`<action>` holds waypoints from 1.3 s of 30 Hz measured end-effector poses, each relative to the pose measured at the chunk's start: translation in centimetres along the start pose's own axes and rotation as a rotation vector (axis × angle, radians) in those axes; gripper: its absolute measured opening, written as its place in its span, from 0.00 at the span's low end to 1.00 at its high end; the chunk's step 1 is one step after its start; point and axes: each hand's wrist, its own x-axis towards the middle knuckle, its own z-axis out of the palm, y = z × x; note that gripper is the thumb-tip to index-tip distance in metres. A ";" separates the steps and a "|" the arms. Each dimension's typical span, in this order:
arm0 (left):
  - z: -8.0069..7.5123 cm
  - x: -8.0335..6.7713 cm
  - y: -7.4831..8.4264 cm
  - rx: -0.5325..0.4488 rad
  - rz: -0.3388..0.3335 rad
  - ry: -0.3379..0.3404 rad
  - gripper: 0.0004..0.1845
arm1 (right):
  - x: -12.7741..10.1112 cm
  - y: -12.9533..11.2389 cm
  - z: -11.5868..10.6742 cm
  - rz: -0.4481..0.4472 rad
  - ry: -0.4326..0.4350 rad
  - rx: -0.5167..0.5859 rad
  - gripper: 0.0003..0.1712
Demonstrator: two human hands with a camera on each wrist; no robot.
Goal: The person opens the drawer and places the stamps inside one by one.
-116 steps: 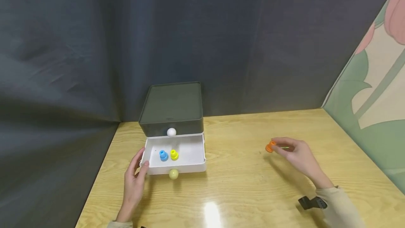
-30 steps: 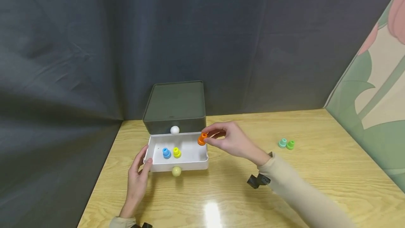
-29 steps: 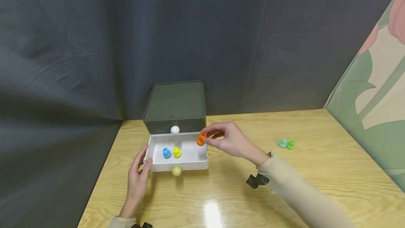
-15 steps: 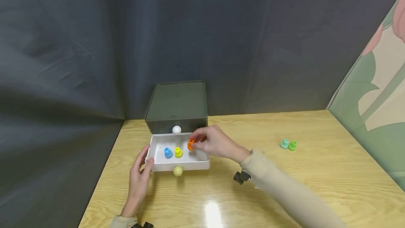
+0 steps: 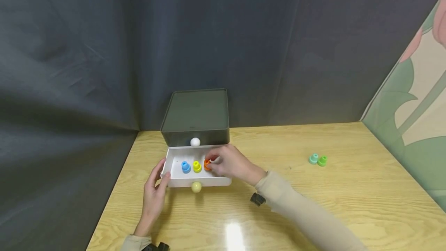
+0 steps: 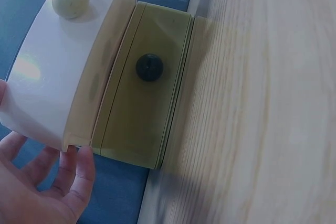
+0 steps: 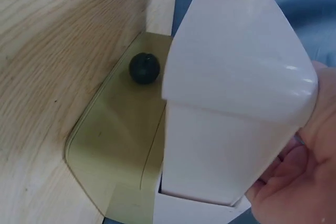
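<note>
A white drawer (image 5: 179, 182) stands pulled out from a small dark cabinet (image 5: 195, 111), and a pale yellow-green ball knob (image 5: 196, 187) is on its front. My left hand (image 5: 153, 195) grips the drawer's left side, thumb over the wall and fingers outside. Inside the drawer, my right hand (image 5: 231, 162) pinches a small orange stepped peg (image 5: 207, 165) with a hollow top, partly covered by the fingers. Left of it, a yellow peg (image 5: 197, 167) and a blue peg (image 5: 186, 167) stand upright in a row. The wrist views show the drawer from below, with the pegs hidden.
A teal peg (image 5: 313, 159) and a green peg (image 5: 322, 160) stand side by side on the wooden table (image 5: 278, 142) at the right. Below the white drawer, the left wrist view shows an olive drawer front (image 6: 131, 114) with a dark knob (image 6: 149, 67). Dark curtain (image 5: 244, 49) hangs behind.
My right hand has carried the orange peg from the table at the right, leftward and down into the drawer beside the yellow peg. My left hand has kept its grip on the drawer.
</note>
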 end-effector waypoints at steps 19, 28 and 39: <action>1.4 -4.2 4.3 0.466 0.577 0.128 0.24 | 0.0 -0.6 0.4 -0.004 0.041 -0.033 0.10; 3.1 -4.2 3.8 0.652 0.661 0.069 0.18 | -5.2 1.4 -1.8 0.087 0.431 0.294 0.13; 3.4 -3.9 3.9 0.680 0.673 0.071 0.17 | -12.2 5.5 -4.9 0.277 0.560 0.392 0.14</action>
